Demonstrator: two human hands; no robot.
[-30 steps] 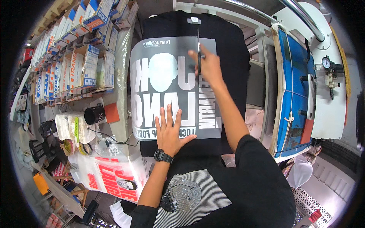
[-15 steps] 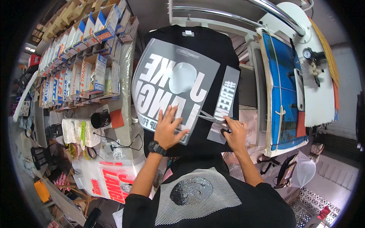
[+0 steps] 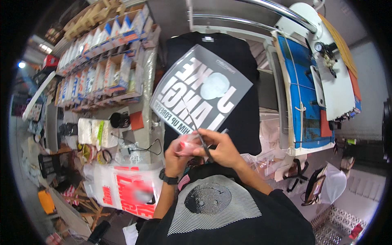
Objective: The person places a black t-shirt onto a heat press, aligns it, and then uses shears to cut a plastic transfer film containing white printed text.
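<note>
A folded black T-shirt (image 3: 244,116) lies on the work surface in front of me. On top of it rests a clear transfer film sheet (image 3: 241,90) with mirrored white lettering and a pale round shape, set at a slant. Over its near corner, my left hand (image 3: 174,160) is closed round a translucent reddish roll (image 3: 187,146) that looks like tape, somewhat smeared by motion. Beside it my right hand (image 3: 222,148) grips dark scissors (image 3: 206,151), their thin blades pointing up and away over the film. The fingers of both hands nearly meet at the roll.
Shelved cardboard boxes (image 3: 116,75) stand at the left. Below them are a dark cup (image 3: 119,120), a cable and a sheet with red lettering (image 3: 122,190). A machine with a blue pad (image 3: 302,90) stands at the right, and a chrome rail (image 3: 232,20) crosses the far side.
Both hands have left the film and come together nearer me, with the reddish roll now in my left. The scissors are raised. The film has turned; the smaller lettered strip no longer shows.
</note>
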